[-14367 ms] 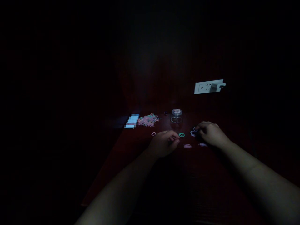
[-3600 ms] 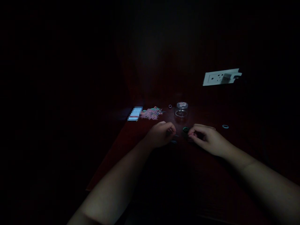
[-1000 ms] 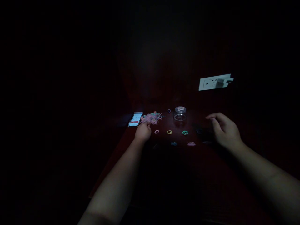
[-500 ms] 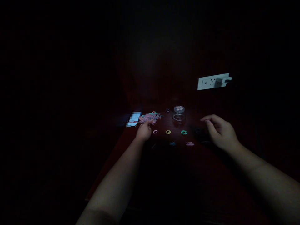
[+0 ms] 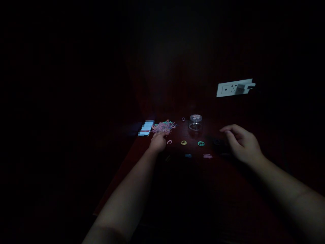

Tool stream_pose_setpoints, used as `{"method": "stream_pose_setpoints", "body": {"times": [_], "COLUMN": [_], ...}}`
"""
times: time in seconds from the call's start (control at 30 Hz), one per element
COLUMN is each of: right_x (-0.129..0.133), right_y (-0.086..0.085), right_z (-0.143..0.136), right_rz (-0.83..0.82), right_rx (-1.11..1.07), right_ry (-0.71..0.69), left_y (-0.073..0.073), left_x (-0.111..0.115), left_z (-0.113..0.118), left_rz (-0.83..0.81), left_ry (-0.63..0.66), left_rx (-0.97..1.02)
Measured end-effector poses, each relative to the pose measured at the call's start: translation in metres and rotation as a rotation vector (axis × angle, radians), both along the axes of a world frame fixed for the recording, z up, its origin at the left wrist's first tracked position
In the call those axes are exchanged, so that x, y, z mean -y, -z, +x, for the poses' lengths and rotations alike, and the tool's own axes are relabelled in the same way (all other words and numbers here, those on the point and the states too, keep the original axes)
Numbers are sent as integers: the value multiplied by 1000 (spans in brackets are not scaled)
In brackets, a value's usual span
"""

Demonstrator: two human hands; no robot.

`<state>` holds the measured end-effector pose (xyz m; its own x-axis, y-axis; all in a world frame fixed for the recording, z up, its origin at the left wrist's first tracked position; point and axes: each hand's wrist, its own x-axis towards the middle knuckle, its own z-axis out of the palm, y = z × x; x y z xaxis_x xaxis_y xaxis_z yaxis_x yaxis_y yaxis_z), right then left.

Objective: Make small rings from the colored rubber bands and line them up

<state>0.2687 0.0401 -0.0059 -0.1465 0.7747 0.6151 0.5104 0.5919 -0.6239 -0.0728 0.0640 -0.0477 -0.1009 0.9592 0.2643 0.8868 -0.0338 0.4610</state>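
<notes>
My left hand (image 5: 158, 141) is at the near edge of a tangled pile of small coloured elastic hair ties (image 5: 164, 126). Its fingers reach out against the pile, and their tips are hard to make out in the dim light. To the right, my right hand (image 5: 242, 142) hovers over the table, fingers loosely bent, thumb apart from the index finger, with nothing seen in it. Between the hands lie a pink hair tie (image 5: 169, 142), yellow ones (image 5: 183, 143) and green ones (image 5: 201, 143). Nearer me are small blue (image 5: 188, 156) and pink bundles (image 5: 207, 156).
A clear lidded jar (image 5: 195, 123) stands behind the row, with a single purple ring (image 5: 183, 119) left of it. A lit phone (image 5: 146, 128) lies left of the pile. On the wall is a socket panel (image 5: 235, 88) with a plug. The dark red table (image 5: 122, 179) fades into shadow.
My left hand has shifted slightly at the pile's near edge, its fingers now stretched more to the right. My right hand keeps its pose. The whole view has moved a little.
</notes>
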Motion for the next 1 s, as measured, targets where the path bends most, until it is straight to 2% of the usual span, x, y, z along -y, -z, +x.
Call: {"method": "stream_pose_setpoints", "body": {"times": [0.27,0.7,1.0], "right_x": [1,0,3], "right_y": [-2,-2,-4], "right_z": [-1,-3,-4], "right_rz": [-5,45,8], "right_rx": [-2,10,10], "right_ry": [-5,-12,-19], "left_y": [-4,-15,-16], "left_x": [4,7,11], "left_z": [0,2,7], "left_rz": [-2,-113,-111], "left_ry": [-47,-118,-54], "left_rx": [-25,-101,-89]}}
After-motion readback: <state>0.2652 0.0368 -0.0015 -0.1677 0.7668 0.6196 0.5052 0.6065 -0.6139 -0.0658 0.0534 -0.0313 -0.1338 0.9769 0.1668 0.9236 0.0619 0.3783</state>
